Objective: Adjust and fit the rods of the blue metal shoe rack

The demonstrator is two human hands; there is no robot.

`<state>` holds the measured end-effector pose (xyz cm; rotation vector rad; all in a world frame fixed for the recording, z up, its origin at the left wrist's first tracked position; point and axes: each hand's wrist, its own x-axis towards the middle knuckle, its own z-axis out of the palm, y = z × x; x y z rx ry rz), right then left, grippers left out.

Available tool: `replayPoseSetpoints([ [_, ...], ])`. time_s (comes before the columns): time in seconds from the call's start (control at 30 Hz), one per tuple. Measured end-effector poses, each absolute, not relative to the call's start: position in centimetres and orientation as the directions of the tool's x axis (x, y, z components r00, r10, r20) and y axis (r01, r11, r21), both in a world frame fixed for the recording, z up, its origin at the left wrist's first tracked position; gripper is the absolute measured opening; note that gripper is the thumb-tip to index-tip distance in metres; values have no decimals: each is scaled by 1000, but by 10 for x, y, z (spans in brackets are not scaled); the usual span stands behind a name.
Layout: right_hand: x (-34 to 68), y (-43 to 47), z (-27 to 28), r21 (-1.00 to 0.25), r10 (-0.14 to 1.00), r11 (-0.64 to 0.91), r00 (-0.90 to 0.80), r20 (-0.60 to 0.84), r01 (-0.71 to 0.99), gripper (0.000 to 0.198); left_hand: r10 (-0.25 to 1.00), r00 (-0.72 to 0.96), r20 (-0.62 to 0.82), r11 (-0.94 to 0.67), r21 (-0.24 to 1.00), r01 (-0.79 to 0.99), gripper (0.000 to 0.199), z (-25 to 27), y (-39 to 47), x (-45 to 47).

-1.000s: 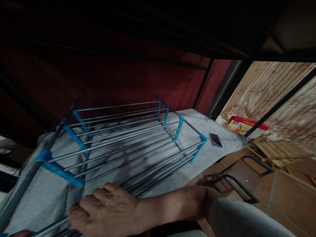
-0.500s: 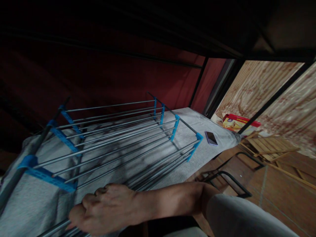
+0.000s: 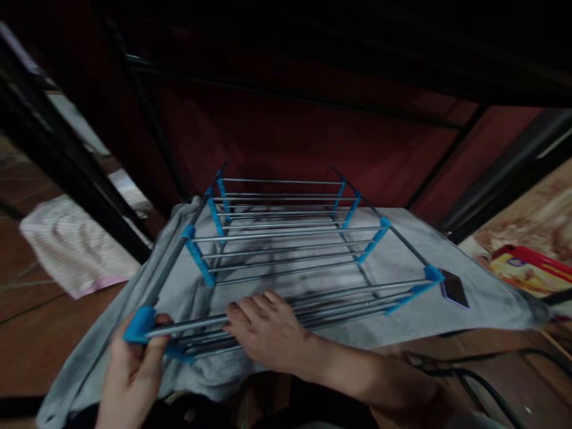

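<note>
A rack (image 3: pixel 286 231) of thin grey metal rods with blue plastic joints, probably a shoe rack, lies on a grey cloth (image 3: pixel 402 238). My left hand (image 3: pixel 134 363) is closed round the blue corner joint (image 3: pixel 140 325) at its near left end, with fingers and thumb on either side. My right hand (image 3: pixel 266 328) is wrapped over the near rods, left of their middle, fingertips hidden underneath. Several cross shelves of rods run away from me between two long side tubes, and the near shelf's right end meets another blue joint (image 3: pixel 432 274).
A phone (image 3: pixel 454 289) lies on the cloth beside the rack's near right corner. Dark metal frame bars and a red panel (image 3: pixel 286 137) stand behind. Low to the left is a striped cloth (image 3: pixel 80 244); a red and yellow box (image 3: pixel 531 268) lies at the right.
My view has swung left, so the whole rack shows. My left hand has come into view, holding the near left joint. My right hand remains on the near rods.
</note>
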<state>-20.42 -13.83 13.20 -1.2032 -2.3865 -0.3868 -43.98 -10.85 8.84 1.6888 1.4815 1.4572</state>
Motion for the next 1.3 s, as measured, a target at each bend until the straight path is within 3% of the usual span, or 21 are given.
replayPoseSetpoints([
  [0.17,-203,-145,135,32,763,480,-435,479,877,19,908,-115,402,-326,852,409,41,80,-114,-441],
  [0.33,-203,-140,141,89,777,494,-485,401,865,18,891,-57,450,-372,797,475,41,78,-118,-439],
  [0.6,-203,-142,151,75,805,501,-496,325,862,20,860,-45,509,-410,740,534,39,78,-120,-436],
  [1.13,-199,-152,144,88,766,498,-485,422,863,15,858,11,514,-433,710,555,38,82,-120,-436],
  [1.3,-201,-148,147,53,801,493,-477,361,868,16,861,29,508,-420,677,604,41,81,-120,-439],
])
